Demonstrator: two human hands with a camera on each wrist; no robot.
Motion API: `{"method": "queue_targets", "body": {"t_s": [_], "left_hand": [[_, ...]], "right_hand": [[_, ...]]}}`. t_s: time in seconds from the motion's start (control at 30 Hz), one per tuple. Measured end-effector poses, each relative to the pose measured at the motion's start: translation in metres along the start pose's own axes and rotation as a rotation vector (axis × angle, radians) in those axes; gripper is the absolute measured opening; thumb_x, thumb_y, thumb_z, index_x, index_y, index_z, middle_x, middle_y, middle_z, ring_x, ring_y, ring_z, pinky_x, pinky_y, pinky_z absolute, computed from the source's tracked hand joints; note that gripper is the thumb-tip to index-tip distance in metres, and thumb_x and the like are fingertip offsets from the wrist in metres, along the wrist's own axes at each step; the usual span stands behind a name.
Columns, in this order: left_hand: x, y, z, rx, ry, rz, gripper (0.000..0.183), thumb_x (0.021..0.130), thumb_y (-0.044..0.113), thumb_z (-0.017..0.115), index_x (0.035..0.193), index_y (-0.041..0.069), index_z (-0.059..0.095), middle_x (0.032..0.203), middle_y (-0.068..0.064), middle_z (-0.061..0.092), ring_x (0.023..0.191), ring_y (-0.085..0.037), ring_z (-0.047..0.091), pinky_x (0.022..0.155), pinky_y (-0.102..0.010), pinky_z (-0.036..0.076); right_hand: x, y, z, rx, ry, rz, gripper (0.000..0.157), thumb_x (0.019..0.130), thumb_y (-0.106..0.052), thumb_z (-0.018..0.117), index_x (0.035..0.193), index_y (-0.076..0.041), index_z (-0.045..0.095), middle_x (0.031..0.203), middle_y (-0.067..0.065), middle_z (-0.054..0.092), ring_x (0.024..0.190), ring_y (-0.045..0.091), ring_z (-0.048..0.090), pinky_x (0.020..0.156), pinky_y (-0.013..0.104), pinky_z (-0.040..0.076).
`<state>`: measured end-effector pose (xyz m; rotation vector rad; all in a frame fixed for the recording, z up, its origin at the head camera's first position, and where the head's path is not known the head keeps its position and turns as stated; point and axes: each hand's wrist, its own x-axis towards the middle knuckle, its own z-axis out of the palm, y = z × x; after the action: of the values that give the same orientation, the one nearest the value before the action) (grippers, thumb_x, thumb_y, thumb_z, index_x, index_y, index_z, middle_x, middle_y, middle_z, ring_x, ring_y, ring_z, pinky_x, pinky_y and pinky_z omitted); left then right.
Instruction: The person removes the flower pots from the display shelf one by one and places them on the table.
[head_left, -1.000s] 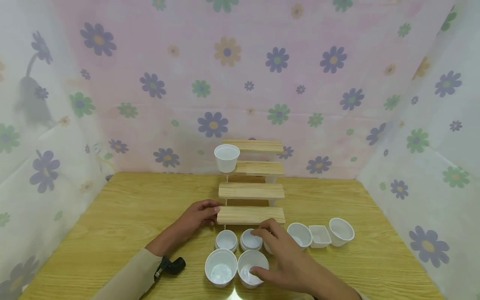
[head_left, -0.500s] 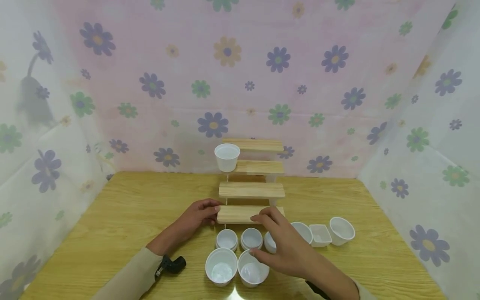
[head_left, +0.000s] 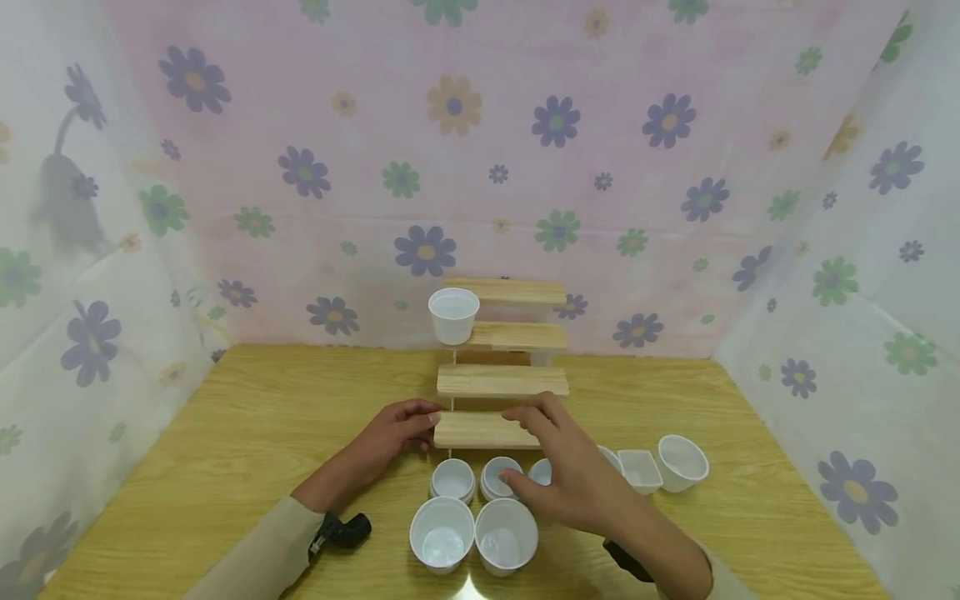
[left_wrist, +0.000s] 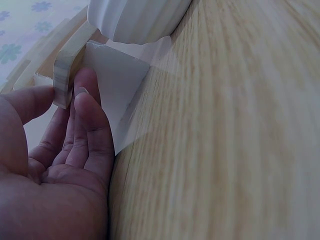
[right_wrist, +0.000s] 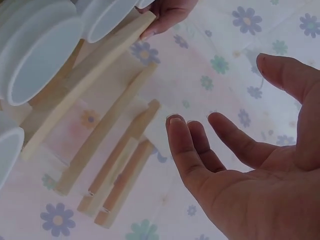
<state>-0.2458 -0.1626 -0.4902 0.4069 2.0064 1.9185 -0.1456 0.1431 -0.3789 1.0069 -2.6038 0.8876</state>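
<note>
A stepped wooden display stand [head_left: 480,429] stands mid-table, its plank steps rising toward the back. My left hand [head_left: 401,433] grips the left end of its lowest step. The left wrist view has that plank end [left_wrist: 67,70] between the thumb and curled fingers. My right hand [head_left: 577,475] hovers over the stand's front right corner, fingers loosely bent and spread. Nothing lies between those fingers in the right wrist view, where the palm [right_wrist: 255,185] shows. A white pot [head_left: 454,318] sits at the left of an upper step.
Two larger white pots [head_left: 442,533] stand nearest me, with small ribbed white pots [head_left: 453,481] in a row behind them. To the right are a square white pot [head_left: 640,472] and a round one [head_left: 682,463]; my right hand partly covers another. A flowered cloth [head_left: 337,250] hangs behind.
My right hand has moved away from the small pots, forward and slightly right, to over the lowest step. The left hand keeps its grip, and the pots stay where they were.
</note>
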Motion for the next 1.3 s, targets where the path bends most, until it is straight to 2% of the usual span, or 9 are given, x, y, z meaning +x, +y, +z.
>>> {"method": "queue_targets", "body": {"t_s": [0.2, 0.33, 0.6, 0.9, 1.13, 1.3], "left_hand": [[0.0, -0.001, -0.001, 0.018, -0.004, 0.006, 0.042, 0.111, 0.028, 0.059, 0.139, -0.004, 0.06, 0.102, -0.006, 0.067, 0.092, -0.019, 0.064, 0.081, -0.03, 0.057], [0.001, -0.003, -0.001, 0.023, -0.013, 0.013, 0.043, 0.111, 0.029, 0.059, 0.139, -0.004, 0.06, 0.103, -0.007, 0.067, 0.093, -0.019, 0.064, 0.082, -0.03, 0.057], [0.002, -0.002, -0.001, 0.018, -0.014, 0.013, 0.044, 0.111, 0.029, 0.06, 0.139, -0.004, 0.06, 0.104, -0.008, 0.067, 0.093, -0.019, 0.064, 0.082, -0.031, 0.057], [0.001, -0.004, -0.001, 0.021, -0.007, 0.011, 0.042, 0.111, 0.028, 0.06, 0.138, -0.004, 0.061, 0.102, -0.007, 0.068, 0.092, -0.019, 0.064, 0.081, -0.03, 0.057], [0.001, -0.002, 0.0, 0.022, -0.011, 0.012, 0.042, 0.111, 0.028, 0.06, 0.138, -0.004, 0.061, 0.102, -0.007, 0.068, 0.091, -0.018, 0.064, 0.081, -0.03, 0.057], [0.0, -0.001, -0.001, 0.021, -0.01, 0.007, 0.043, 0.111, 0.028, 0.06, 0.139, -0.005, 0.06, 0.102, -0.007, 0.068, 0.091, -0.018, 0.065, 0.081, -0.03, 0.057]], "right_hand": [[0.005, -0.001, -0.004, -0.003, 0.017, 0.012, 0.06, 0.094, -0.024, 0.085, 0.146, -0.012, 0.057, 0.132, -0.001, 0.052, 0.107, 0.017, 0.057, 0.09, 0.036, 0.054], [0.01, -0.002, -0.008, 0.001, 0.04, -0.005, 0.059, 0.092, -0.022, 0.086, 0.143, -0.011, 0.058, 0.131, -0.001, 0.051, 0.113, 0.016, 0.057, 0.095, 0.039, 0.055], [0.02, -0.004, -0.015, 0.008, 0.074, -0.035, 0.057, 0.095, -0.022, 0.083, 0.144, -0.01, 0.057, 0.132, 0.005, 0.053, 0.115, 0.013, 0.053, 0.099, 0.036, 0.055], [0.032, -0.008, -0.018, 0.055, 0.105, -0.045, 0.055, 0.095, -0.019, 0.082, 0.142, -0.007, 0.057, 0.13, 0.005, 0.052, 0.117, 0.027, 0.057, 0.1, 0.04, 0.055], [0.042, -0.007, -0.018, 0.05, 0.117, -0.016, 0.056, 0.094, -0.019, 0.082, 0.144, -0.009, 0.057, 0.134, 0.006, 0.053, 0.12, 0.026, 0.059, 0.103, 0.043, 0.055], [0.051, -0.004, -0.016, 0.085, 0.133, -0.017, 0.054, 0.094, -0.015, 0.082, 0.142, -0.007, 0.058, 0.13, 0.007, 0.054, 0.117, 0.028, 0.059, 0.103, 0.042, 0.054]]}}
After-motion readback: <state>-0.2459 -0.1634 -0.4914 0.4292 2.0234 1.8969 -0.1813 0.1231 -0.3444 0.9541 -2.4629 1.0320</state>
